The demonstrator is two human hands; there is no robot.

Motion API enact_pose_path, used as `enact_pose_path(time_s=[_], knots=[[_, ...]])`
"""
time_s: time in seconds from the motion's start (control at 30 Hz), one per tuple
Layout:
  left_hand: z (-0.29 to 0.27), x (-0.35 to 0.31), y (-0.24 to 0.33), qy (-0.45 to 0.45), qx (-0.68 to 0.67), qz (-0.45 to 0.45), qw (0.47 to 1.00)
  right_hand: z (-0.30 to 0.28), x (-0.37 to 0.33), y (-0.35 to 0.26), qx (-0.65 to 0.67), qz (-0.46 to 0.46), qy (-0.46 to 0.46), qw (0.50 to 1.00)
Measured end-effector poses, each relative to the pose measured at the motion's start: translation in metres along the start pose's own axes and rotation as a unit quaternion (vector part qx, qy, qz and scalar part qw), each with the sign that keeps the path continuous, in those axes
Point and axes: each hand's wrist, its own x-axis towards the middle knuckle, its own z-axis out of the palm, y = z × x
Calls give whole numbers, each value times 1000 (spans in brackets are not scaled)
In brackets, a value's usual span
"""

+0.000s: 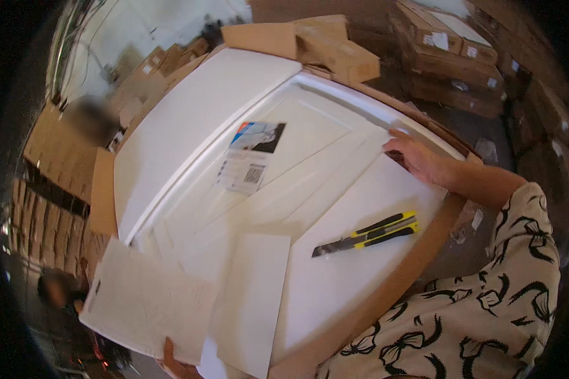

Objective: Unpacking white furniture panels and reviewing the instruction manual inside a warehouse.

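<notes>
A white rectangular panel (148,297) with scuffed faces tilts over the box's near left corner. My left hand (176,365) grips its lower edge, the thumb on top and the other fingers hidden beneath. At the far right side of the open cardboard box (433,234), my right hand (420,161) has its fingers curled over the edge of a large white panel (354,196). On that panel lies a yellow and black utility knife (368,234) with its blade pointing left. A smaller white board (254,300) rests beside the left-hand panel.
A printed leaflet (251,155) lies on panels inside the box. White foam edging (360,107) lines its far side. A broad white sheet (202,107) covers the left. Stacked cartons (452,63) stand behind and right; more cartons (57,208) and two people are at left.
</notes>
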Motion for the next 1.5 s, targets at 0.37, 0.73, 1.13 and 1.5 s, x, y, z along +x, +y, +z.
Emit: enact_pose_path(time_s=[0.37, 0.73, 1.13, 1.5], knots=[[-43, -57, 43, -76, 341, -20, 937, -31, 67, -70, -622, -123, -111, 765], [-4, -98, 57, -104, 680, -53, 723, 3, 64, -88, -587, -208, -197, 757], [225, -134, 27, -159, 676, 290, 659, -39, 103, -70, -316, 101, -338, 881], [534, -134, -134, -667, 459, 404, 426, -38, 156, -38, -242, 61, -307, 918]])
